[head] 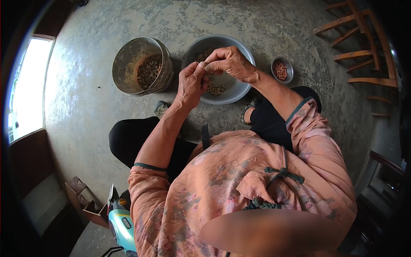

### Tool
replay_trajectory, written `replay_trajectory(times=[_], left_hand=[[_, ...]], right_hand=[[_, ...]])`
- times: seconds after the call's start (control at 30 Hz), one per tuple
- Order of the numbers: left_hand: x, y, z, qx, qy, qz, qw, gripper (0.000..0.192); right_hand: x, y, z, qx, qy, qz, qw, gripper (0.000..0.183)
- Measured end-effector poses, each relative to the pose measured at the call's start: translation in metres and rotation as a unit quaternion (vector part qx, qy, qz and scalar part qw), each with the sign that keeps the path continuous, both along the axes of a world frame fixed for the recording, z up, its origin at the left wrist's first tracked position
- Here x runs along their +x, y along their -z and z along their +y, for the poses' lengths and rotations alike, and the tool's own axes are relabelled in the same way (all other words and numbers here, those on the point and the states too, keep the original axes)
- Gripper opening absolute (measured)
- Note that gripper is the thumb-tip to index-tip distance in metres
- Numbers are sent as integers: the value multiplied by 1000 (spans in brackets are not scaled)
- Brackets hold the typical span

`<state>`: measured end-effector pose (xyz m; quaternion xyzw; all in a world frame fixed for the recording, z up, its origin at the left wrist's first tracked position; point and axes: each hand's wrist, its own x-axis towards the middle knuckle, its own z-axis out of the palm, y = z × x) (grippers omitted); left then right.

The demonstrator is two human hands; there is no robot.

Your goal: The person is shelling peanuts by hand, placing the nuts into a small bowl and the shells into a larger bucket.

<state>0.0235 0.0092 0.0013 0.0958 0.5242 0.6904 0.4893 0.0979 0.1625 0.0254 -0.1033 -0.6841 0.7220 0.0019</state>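
Note:
My left hand [191, 84] and my right hand [233, 63] meet fingertip to fingertip above a grey basin [239, 93]. Between their thumbs and forefingers they pinch a small peanut, mostly hidden by the fingers. Unshelled peanuts [215, 89] lie in the near part of the basin, and more pods [203, 55] are at its far side, partly behind the hands. Left of the basin stands a stained bucket [123, 69] with broken peanut shells [149, 72] inside. On the right, a small metal bowl [291, 76] holds shelled reddish peanut kernels [280, 71].
Worn concrete floor [276, 25] surrounds the containers. My knees and shoed feet flank the basin's near side. Wooden chair-like furniture [369, 53] lies at the upper right. A teal scooter-like vehicle [121, 225] and a wooden box [96, 210] are at the lower left, below a bright doorway [30, 86].

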Motion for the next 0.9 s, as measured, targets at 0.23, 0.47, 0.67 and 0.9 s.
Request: replay_trajectory(times=[0.23, 0.47, 0.67, 0.9], left_hand=[[2, -4, 8, 2, -75, 80, 994, 20], [-4, -2, 15, 16, -114, 70, 991, 27], [-7, 3, 15, 34, -111, 79, 990, 27], [-11, 4, 10, 13, -73, 8, 997, 20]], right_hand=[[-4, 3, -12, -45, 65, 30, 996, 11], [-10, 11, -15, -47, 110, 45, 992, 15], [-11, 23, -9, -223, 82, 15, 971, 20], [-8, 20, -12, -230, 78, -30, 970, 20]])
